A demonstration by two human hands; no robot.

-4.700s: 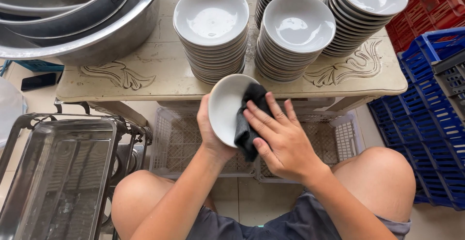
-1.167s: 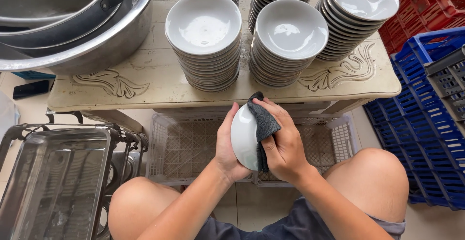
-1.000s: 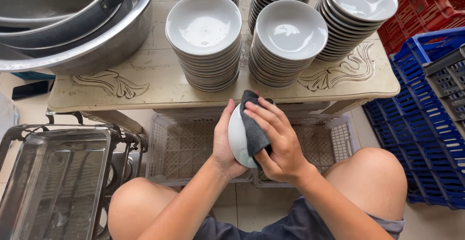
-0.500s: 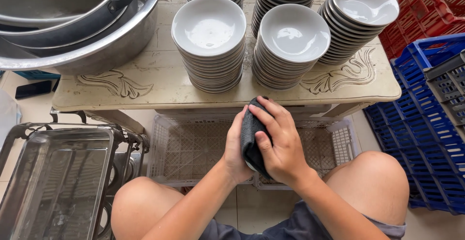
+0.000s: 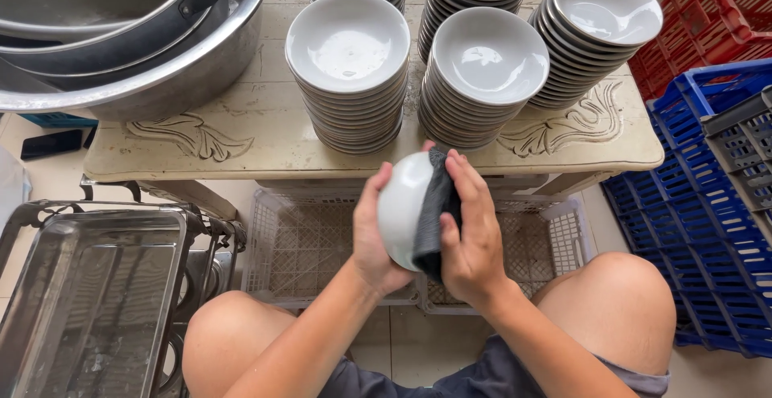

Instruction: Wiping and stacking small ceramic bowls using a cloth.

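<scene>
At the far left a shiny metal tray (image 5: 88,301) sits low in a wire rack (image 5: 201,237), just beside the person's left knee. Above it, big metal bowls (image 5: 121,36) nest inside each other on the left end of the pale table (image 5: 241,145), and they hang a bit over its edge. A small dark flat thing (image 5: 50,143) lies on the floor below them.

In the middle, the left hand (image 5: 371,233) cups a white bowl (image 5: 402,205) from behind, fingers closed on it. The bowl is tipped on its side and held in the air, just in front of the table's near edge and over a pale plastic crate (image 5: 305,245) on the floor. The right hand (image 5: 470,237) presses a dark cloth (image 5: 433,213) tight against the bowl — so both hands are close together, with the bowl and cloth between them.

Behind the hands stand 5 stacks of white bowls (image 5: 347,68) on the table, packed side by side. Bare table shows only along the front strip.

At the right, a blue crate (image 5: 691,229) and a grey crate (image 5: 744,149) sit near the right knee, and a red crate (image 5: 716,20) stands behind them — little open floor there.
</scene>
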